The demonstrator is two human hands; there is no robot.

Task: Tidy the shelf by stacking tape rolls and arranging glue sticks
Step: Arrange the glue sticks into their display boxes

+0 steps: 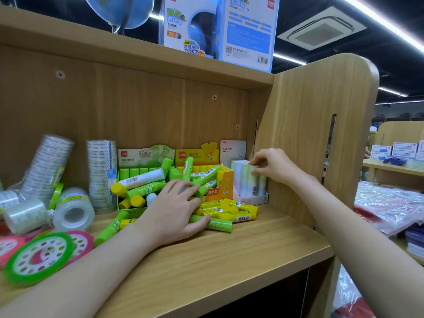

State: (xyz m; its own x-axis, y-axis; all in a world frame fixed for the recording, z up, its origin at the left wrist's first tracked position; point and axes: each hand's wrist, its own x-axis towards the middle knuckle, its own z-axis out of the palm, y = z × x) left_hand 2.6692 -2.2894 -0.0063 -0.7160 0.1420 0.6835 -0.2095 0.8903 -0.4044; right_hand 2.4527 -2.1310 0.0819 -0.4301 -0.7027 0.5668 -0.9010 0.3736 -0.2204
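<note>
My left hand (pixel 175 208) lies spread over a heap of green and yellow glue sticks (pixel 220 213) on the wooden shelf (pixel 229 255), its thumb touching a green stick (pixel 219 226). My right hand (pixel 271 165) pinches the top of a pastel glue stick (pixel 249 182) standing in a white display box (pixel 257 199) by the right wall. A green box (pixel 137 180) and an orange box (pixel 223 180) hold more sticks piled loosely. Clear tape roll stacks (pixel 101 175) stand and lean at the left, with loose rolls (pixel 73 210) in front.
Flat green (pixel 39 258) and pink (pixel 80 243) tape discs lie at the shelf's front left. The shelf's side panel (pixel 309 138) rises just right of the white box. Globe boxes (pixel 218 31) stand on the board above. Plastic-wrapped goods (pixel 390 207) lie on a table to the right.
</note>
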